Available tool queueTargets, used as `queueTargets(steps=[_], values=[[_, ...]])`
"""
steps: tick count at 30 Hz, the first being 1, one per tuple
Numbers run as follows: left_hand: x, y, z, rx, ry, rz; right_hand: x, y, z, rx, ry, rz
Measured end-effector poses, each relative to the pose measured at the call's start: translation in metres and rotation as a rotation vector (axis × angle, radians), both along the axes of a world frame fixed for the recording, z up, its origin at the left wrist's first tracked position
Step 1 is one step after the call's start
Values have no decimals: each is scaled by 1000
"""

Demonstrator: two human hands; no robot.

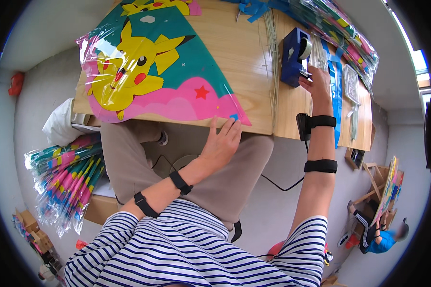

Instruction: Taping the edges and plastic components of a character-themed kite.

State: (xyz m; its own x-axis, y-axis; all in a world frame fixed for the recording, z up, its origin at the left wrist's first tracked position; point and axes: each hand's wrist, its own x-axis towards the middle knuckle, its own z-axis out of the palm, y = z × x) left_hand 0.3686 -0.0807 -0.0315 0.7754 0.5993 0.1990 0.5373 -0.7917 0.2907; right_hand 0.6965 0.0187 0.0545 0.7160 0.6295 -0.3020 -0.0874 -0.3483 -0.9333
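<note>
One sheet (201, 62), seemingly light, floppy, slick: I'd take the corner (243, 120) beside my left hand (222, 141), fingers apart; right hand (319, 86), below the tape dispenser (290, 57), I can't tell.

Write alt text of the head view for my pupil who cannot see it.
A person's left hand rests at the right corner of a colourful printed sheet on a wooden table, while the right hand is at a blue tape dispenser. Bundles in clear plastic lie left and right.
</note>
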Motion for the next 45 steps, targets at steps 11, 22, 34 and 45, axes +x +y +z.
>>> queueTargets(steps=[11,22,34,45], values=[[1,0,0,19,7,1,9,-21,-20,270,175,86],[3,-1,-3,40,1,9,-19,-64,-83,351,719,-275],[3,-3,2,28,28,-22,-17,-29,-64,478,530,-293],[0,-2,-3,40,29,-12,-41,-30,-54,524,450,-340]])
